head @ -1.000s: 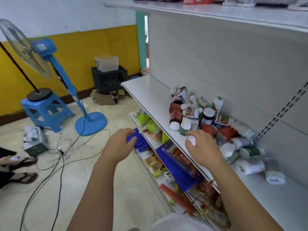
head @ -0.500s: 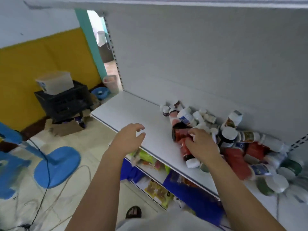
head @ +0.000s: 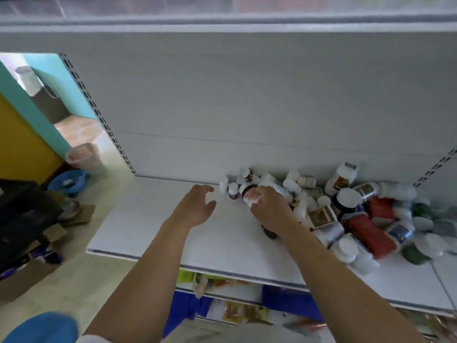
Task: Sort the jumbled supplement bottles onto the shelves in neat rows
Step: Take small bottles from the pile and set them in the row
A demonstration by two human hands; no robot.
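Note:
A jumbled heap of supplement bottles (head: 351,214), white-capped with red, dark and green bodies, lies on the right half of the white shelf (head: 153,224). My right hand (head: 270,211) grips a dark bottle with a white cap (head: 248,191) at the heap's left edge; another dark bottle (head: 269,232) shows under the wrist. My left hand (head: 195,206) hovers over the bare part of the shelf, fingers spread and relaxed, holding nothing. Two small bottles (head: 228,188) stand upright just beyond it, near the back panel.
The grey back panel (head: 247,107) rises behind the shelf, and an upper shelf (head: 222,23) overhangs. Packaged goods (head: 222,300) fill the lower shelves. A black crate (head: 22,219), a blue basin (head: 68,183) and cardboard sit on the floor at the left.
The view has swung up and toward the shelf. My right hand has closed round a dark bottle and raised it at the heap's left edge. My left hand has moved forward over the shelf.

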